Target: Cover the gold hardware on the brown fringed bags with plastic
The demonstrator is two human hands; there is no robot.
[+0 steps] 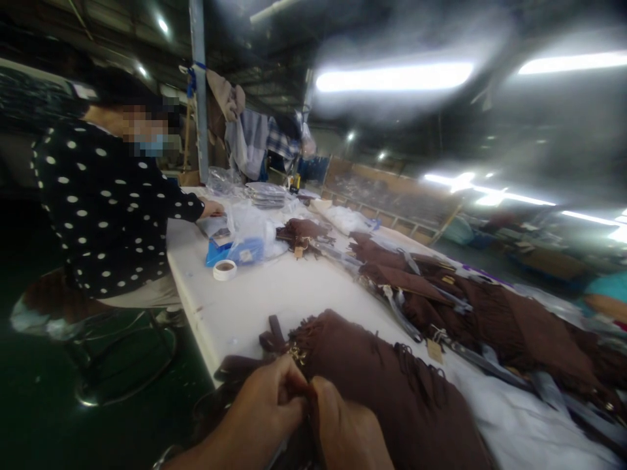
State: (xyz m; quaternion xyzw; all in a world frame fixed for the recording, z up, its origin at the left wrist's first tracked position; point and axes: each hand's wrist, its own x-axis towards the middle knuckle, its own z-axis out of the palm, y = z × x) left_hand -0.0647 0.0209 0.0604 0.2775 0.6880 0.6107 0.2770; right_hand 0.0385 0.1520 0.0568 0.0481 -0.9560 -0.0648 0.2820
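My left hand [264, 398] and right hand [347, 424] meet, fingers drawn into narrow pinches on the near edge of a brown fringed piece [372, 372]; my fingers hide which part. It lies right before me on the table [210, 320], gold-coloured metal bits [298, 354] just beyond my left fingertips. I judge the step to be close fingertip work at that edge, calling for a steady pinch from both hands. To the right, more brown pieces [514, 313] lie among clear plastic. Farther off, near a tape roll [225, 270], a clear plastic bag [252, 222] seems to hold something blue [249, 250]. Past it, a co-worker's hand [212, 207] reaches onto the table.
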